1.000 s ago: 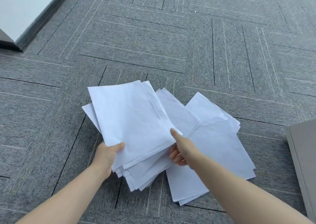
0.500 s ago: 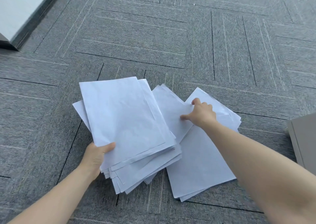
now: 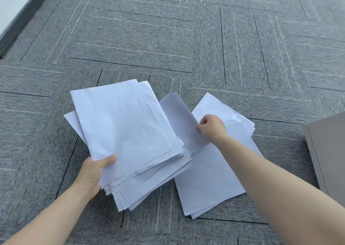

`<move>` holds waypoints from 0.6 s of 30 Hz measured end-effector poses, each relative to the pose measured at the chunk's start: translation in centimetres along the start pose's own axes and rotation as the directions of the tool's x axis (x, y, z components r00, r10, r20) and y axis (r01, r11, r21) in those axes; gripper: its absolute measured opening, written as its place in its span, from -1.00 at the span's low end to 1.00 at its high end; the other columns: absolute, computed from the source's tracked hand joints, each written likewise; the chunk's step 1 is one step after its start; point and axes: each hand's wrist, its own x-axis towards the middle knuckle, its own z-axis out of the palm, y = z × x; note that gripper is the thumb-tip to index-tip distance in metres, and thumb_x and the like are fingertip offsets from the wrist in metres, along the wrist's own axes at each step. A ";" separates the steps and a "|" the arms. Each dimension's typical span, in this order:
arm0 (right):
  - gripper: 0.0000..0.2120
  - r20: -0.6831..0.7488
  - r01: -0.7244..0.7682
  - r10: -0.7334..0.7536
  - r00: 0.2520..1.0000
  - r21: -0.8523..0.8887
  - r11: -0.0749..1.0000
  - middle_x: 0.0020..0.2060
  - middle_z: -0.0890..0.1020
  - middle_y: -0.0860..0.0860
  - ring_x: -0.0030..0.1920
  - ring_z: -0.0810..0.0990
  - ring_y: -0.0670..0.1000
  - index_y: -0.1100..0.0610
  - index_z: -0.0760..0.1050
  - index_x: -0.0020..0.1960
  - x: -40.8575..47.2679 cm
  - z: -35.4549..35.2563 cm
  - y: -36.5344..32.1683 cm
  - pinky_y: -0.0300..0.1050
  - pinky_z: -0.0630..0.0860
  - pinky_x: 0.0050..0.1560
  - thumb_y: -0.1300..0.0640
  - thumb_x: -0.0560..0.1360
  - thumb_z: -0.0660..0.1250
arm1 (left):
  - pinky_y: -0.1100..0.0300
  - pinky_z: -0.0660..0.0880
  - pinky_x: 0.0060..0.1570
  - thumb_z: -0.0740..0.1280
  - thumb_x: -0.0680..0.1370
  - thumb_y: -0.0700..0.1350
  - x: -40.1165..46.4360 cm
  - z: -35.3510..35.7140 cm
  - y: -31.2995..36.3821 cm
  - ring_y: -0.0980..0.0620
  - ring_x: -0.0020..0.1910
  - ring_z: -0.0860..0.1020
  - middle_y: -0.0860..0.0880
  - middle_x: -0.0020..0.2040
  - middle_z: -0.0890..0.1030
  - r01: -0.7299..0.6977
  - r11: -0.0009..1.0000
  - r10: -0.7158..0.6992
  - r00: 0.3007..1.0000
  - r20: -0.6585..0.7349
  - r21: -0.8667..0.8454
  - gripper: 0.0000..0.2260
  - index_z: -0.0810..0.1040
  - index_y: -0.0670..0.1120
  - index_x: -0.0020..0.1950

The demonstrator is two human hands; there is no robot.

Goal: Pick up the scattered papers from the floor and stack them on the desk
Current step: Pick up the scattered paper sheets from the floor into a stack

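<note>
My left hand grips the near-left corner of a fanned stack of white papers, thumb on top, holding it above the grey carpet. My right hand pinches the edge of one white sheet and has it partly raised, its far end curling up beside the stack. Under that hand a few more white sheets lie flat on the floor, overlapping each other. The desk is not in view.
Grey striped carpet tiles cover the floor all around. A dark skirting strip below a white wall runs along the top left. A grey flat panel lies at the right edge.
My right hand moved from the stack's near edge out to the loose sheets on the right, pinched one and began lifting it. The held stack shifted slightly left.
</note>
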 end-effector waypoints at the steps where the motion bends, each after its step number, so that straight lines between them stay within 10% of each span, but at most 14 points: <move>1: -0.85 -0.011 0.005 -0.004 1.000 0.017 1.000 -0.26 0.57 -0.01 -0.18 0.54 0.07 0.06 0.45 -0.26 -0.3 -0.2 0.3 -0.14 0.40 -0.24 0.17 0.44 0.38 | -0.13 0.46 0.24 0.37 0.49 -0.34 0.0 0.1 0.1 -0.17 0.11 0.61 -0.14 0.14 0.65 -0.004 1.000 0.004 1.000 0.004 -0.002 -0.72 0.57 -0.18 0.18; 9: -0.81 -0.043 -0.082 0.091 0.995 0.191 0.978 -0.26 0.56 -0.04 -0.18 0.56 0.04 0.03 0.51 0.02 -3.1 -3.4 6.0 -0.14 0.40 -0.29 0.25 0.46 0.35 | -0.20 0.42 0.28 0.38 0.46 -0.32 0.2 0.9 -0.4 -0.20 0.17 0.60 -0.18 0.21 0.63 0.014 1.000 -0.012 0.998 0.068 -0.021 -0.62 0.54 -0.22 0.28; 13: -0.74 -0.033 -0.199 0.207 0.978 0.167 0.966 -0.24 0.57 -0.07 -0.10 0.63 0.12 0.07 0.59 0.10 -3.7 -4.1 9.7 0.01 0.54 -0.01 0.26 0.45 0.31 | -0.19 0.43 0.28 0.37 0.48 -0.34 0.3 1.6 -0.6 -0.21 0.17 0.59 -0.19 0.20 0.63 0.026 1.000 -0.025 0.995 0.092 -0.010 -0.64 0.53 -0.24 0.28; 18: -0.40 -0.096 -0.299 0.323 0.942 0.202 0.933 0.24 0.56 0.08 0.23 0.53 0.16 0.06 0.31 0.46 -4.1 -4.9 11.2 -0.01 0.42 0.11 0.14 0.46 0.39 | -0.18 0.43 0.28 0.38 0.47 -0.33 0.5 2.2 -0.8 -0.20 0.15 0.60 -0.19 0.18 0.64 0.036 0.999 -0.038 0.994 0.102 0.022 -0.67 0.55 -0.25 0.24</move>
